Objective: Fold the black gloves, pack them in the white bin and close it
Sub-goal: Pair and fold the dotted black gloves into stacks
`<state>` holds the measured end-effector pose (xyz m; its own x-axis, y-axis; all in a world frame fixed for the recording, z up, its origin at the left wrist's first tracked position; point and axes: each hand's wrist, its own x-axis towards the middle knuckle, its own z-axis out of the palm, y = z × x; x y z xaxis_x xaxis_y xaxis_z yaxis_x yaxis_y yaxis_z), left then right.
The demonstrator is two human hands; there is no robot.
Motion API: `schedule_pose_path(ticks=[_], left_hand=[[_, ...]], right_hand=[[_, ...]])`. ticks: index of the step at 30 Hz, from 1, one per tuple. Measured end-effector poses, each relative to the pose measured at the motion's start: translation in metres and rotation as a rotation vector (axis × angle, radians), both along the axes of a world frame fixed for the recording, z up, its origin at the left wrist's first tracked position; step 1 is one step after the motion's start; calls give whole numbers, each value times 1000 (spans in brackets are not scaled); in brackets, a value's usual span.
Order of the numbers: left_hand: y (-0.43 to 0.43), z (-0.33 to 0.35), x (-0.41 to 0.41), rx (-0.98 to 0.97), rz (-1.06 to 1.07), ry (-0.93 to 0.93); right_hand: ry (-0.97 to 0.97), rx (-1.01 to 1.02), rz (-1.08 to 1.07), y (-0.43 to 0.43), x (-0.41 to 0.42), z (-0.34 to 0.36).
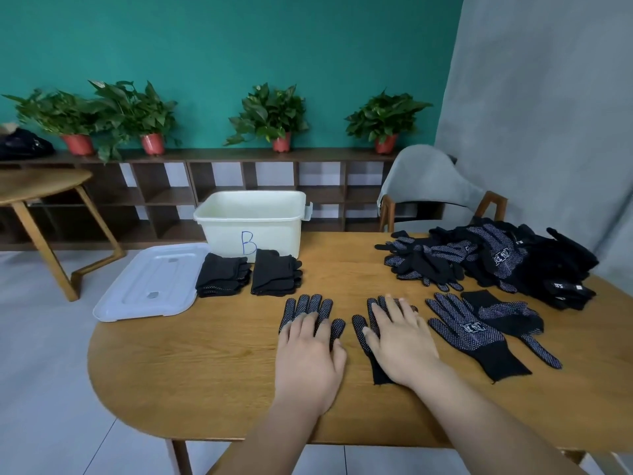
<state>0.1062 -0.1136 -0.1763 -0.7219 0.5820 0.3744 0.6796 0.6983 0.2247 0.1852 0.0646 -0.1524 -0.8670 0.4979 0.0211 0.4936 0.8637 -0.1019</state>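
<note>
Both hands lie flat with straight fingers, gripping nothing. The left hand (308, 347) presses the left glove (310, 303) and the right hand (400, 344) the right glove (359, 328), side by side on the counter (205, 354). Smooth each, then match cuffs and fingertips before folding. The open bin (253, 221) stands behind.

The place looks like a furnished lounge or living room. A teal wall (239, 46) fills the top of the frame, and potted plants (269, 114) line a low dark shelf unit (219, 186) mid-frame. A grey chair (424, 180) stands at right behind a wooden table (205, 365), over pale floor tiles (41, 371).
</note>
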Motion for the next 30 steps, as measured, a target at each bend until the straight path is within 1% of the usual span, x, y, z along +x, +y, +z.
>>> schedule_pose_path(ticks=[2, 5, 9, 13, 16, 17, 19, 22, 23, 24, 26, 28, 30], left_hand=[[-1, 2, -1, -50, -22, -61], [3, 3, -4, -198, -21, -167], [9, 8, -8, -375, 1, -224], [9, 9, -7, -431, 2, -247], [7, 10, 4, -440, 13, -245], [6, 10, 10, -435, 16, -246], [1, 8, 19, -383, 18, -228], [-8, 2, 29, -142, 25, -119], [-11, 1, 32, -67, 15, -71], [-12, -2, 33, -18, -8, -20], [-11, -8, 35, 28, -23, 48], [-12, -5, 37, 32, -26, 13], [-12, -7, 35, 44, -58, 32]], right_hand=[[-58, -59, -23, 1, -4, -8], [-72, -72, -40, 1, -4, -13], [-90, -70, -53, -2, 8, -17], [-60, -58, -50, -12, 23, -20], [5, -47, -37, -19, 32, -20], [50, -28, -30, -20, 35, -22], [207, 2, -13, -23, 41, -23], [534, -16, 59, -28, 51, -25], [615, 5, 93, -30, 54, -27], [649, 37, 121, -33, 58, -29], [597, 70, 154, -40, 65, -32], [529, 42, 169, -44, 68, -38], [500, -12, 183, -42, 68, -41]])
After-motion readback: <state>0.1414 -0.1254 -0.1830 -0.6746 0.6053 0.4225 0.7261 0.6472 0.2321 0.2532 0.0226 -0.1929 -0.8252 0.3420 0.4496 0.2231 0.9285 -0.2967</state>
